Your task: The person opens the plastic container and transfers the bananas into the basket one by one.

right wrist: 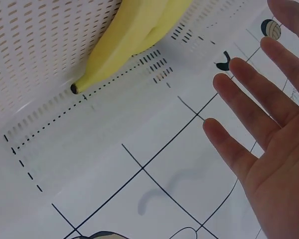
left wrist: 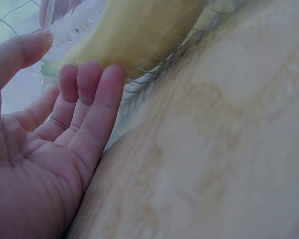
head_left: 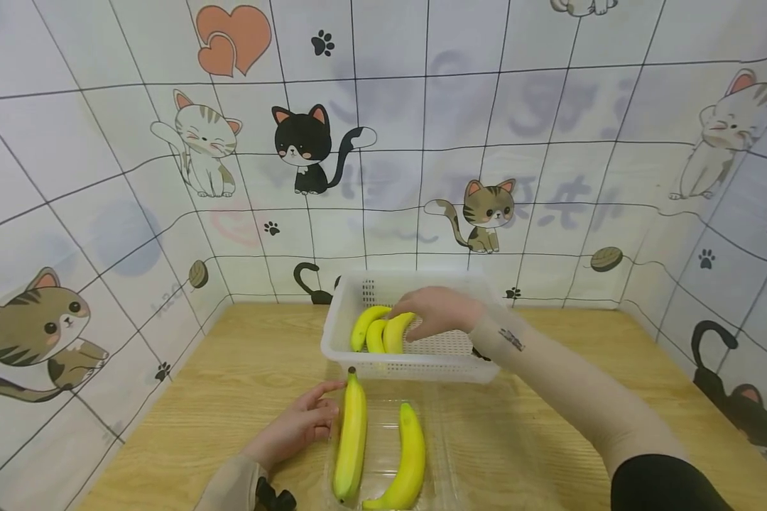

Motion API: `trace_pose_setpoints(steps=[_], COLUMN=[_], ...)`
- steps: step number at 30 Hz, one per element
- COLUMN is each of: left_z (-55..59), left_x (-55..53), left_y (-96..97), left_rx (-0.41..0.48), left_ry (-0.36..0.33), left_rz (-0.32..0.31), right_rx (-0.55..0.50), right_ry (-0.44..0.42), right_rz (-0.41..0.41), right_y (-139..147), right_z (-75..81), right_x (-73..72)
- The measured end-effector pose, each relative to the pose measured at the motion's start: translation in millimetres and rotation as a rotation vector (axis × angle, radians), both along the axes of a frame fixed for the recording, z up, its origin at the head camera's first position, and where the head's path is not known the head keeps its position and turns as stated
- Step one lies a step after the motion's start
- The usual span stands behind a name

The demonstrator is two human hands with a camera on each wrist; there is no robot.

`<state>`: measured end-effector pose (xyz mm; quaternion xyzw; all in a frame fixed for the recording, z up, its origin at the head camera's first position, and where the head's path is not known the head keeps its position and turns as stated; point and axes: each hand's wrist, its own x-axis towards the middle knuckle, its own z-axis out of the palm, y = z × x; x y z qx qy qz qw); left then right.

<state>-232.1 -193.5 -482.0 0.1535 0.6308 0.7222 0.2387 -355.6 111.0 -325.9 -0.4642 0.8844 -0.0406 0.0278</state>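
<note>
Above the white perforated basket (head_left: pixel 409 367), my right hand (head_left: pixel 437 310) reaches in beside several yellow bananas (head_left: pixel 396 333) at its left end. The right wrist view shows that hand's fingers (right wrist: pixel 246 109) spread, apart from a banana (right wrist: pixel 124 37) in the basket. My left hand (head_left: pixel 303 422) rests at the left side of a clear plastic tray (head_left: pixel 383 454), its fingertips (left wrist: pixel 114 74) right at the tray's wall. Two bananas lie lengthwise in the tray: a long straight one (head_left: pixel 351 440) nearest my left hand and a curved one (head_left: pixel 409 454) to its right.
The tray and basket stand on a wood-grain table (head_left: pixel 256 362), the basket directly behind the tray. A white tiled-pattern wall covering (head_left: pixel 390 177) with cartoon cats closes off the back and both sides. To the tray's right lies a sheet of clear plastic (head_left: pixel 486 440).
</note>
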Motion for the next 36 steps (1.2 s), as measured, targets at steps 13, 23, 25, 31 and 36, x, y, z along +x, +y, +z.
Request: trace_pose_setpoints(steps=[13,23,25,31,36], left_z=[-1.0,-1.6,-1.5,-1.7,-1.9], left_x=[0.3,-0.5,-0.7,-2.0,-1.9], left_y=[-0.7,-1.7,-1.9,-2.4,-3.2], left_rx=[0.012,0.011,0.008,0.004,0.019], left_ry=[0.016,0.029,0.03,0.022,0.023], left_rz=[-0.013,-0.023,-0.025,-0.04,-0.056], right_rx=[-0.008,-0.02,-0.024,-0.052,-0.065], right_ry=[0.152,0.26,0.281,0.325,0.302], right_rz=[0.233,0.439,0.484,0.604,0.648], right_y=[-12.5,-34.2,-37.9,-46.2,-51.7], right_z=[-0.3,-14.7,-19.4,-36.4,-54.8], right_x=[48.4,88.1,93.8,101.8,101.7])
